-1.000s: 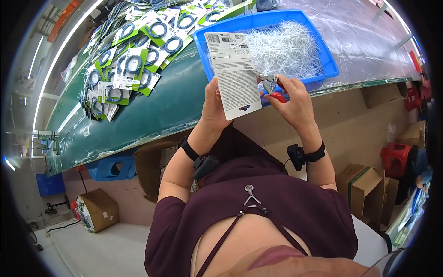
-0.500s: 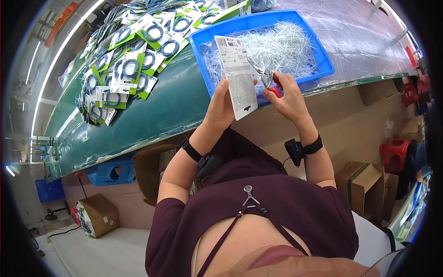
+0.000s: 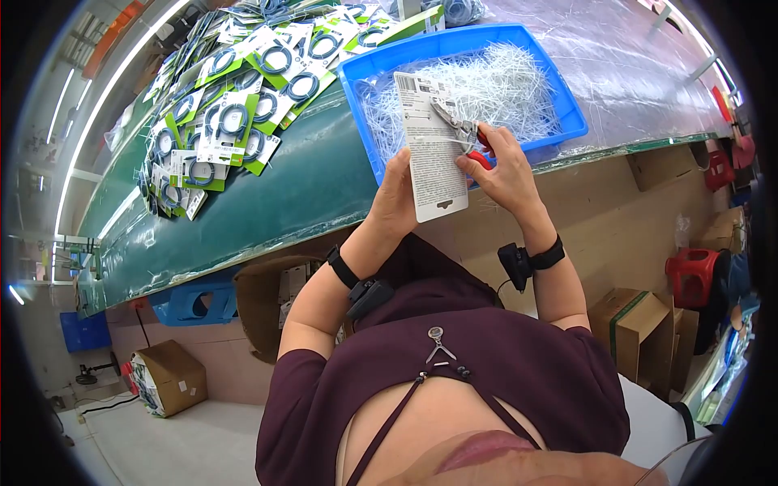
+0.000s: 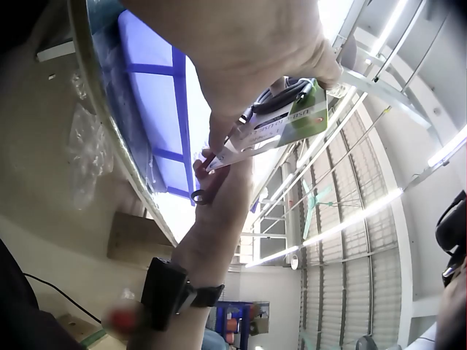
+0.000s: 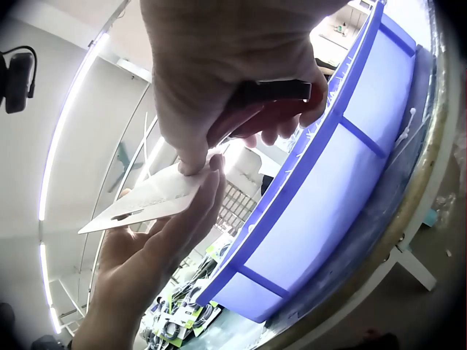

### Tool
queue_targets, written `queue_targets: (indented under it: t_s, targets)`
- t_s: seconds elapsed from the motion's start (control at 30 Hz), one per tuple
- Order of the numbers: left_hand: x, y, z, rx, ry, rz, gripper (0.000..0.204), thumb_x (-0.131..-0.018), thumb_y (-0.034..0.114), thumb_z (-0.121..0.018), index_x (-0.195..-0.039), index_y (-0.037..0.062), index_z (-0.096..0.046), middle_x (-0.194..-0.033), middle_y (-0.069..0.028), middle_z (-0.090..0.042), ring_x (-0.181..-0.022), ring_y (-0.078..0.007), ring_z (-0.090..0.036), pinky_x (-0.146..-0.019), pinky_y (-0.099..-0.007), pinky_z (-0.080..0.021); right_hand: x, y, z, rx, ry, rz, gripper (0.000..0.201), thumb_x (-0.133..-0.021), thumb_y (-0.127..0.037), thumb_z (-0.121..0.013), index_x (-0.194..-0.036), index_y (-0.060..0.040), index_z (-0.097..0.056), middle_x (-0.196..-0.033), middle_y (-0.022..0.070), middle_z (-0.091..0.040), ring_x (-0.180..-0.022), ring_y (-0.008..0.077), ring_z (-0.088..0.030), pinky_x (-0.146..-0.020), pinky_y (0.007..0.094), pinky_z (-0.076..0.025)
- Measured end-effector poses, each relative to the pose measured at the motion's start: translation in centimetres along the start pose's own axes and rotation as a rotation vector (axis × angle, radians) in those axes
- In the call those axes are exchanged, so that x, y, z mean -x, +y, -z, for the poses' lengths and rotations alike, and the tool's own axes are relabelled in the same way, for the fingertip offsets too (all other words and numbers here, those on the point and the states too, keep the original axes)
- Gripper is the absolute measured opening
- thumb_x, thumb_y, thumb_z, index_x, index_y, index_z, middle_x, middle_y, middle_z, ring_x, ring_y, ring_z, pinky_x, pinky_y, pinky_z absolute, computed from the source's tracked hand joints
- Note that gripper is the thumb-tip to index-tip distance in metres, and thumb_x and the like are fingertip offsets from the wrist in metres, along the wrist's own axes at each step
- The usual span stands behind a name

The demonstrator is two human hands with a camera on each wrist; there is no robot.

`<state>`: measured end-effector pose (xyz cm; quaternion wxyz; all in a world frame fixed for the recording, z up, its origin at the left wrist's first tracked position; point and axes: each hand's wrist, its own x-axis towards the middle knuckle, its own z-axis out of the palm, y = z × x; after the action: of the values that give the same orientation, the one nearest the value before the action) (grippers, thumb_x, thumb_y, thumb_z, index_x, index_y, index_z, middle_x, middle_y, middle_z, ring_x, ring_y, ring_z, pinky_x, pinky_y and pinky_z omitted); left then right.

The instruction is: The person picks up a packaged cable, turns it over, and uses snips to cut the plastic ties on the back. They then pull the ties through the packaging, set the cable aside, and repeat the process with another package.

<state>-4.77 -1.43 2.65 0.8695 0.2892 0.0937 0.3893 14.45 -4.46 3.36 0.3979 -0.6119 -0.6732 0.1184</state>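
A carded cable package (image 3: 438, 182) is held upright by my left hand (image 3: 395, 194), its printed back facing me. On its far side, the left wrist view shows a dark coiled cable (image 4: 281, 97) over green and white print. A thin white plastic strip (image 3: 442, 139) crosses the card's back. My right hand (image 3: 510, 174) grips red-handled cutting pliers (image 3: 464, 127), their metal nose over the card's right edge, just above the strip. In the right wrist view, the right thumb lies right at the card (image 5: 157, 193).
Behind the card, a blue tub (image 3: 567, 134) holds a heap of cut white plastic strips (image 3: 510, 89). Many carded cables (image 3: 231, 121) are piled at the left on the green tabletop (image 3: 243, 215). Cardboard boxes (image 3: 640, 324) and a red stool (image 3: 694, 274) stand below at the right.
The card has shifted right and slightly down; it turned partly edge-on, then back to face me. The pliers' nose moved from the strip's level to just above it.
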Motion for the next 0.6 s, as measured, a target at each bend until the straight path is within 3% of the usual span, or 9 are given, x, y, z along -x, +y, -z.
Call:
queue_targets:
  t_s: [0.6]
  targets:
    - [-0.5,-0.6,0.1,0.014,0.024,0.014,0.065,-0.093,0.049,-0.052,-0.137,0.0031,-0.040,-0.127,-0.0164,-0.055,-0.113,-0.0261,-0.058,-0.098,-0.0448,-0.049,0.3,0.5,0.4,0.026,-0.001,-0.068,0.059,-0.079,-0.038,-0.075,-0.119,0.0014,-0.057,-0.095,0.0119,-0.058,-0.084,0.0259,-0.058,-0.076,0.0337,-0.048]
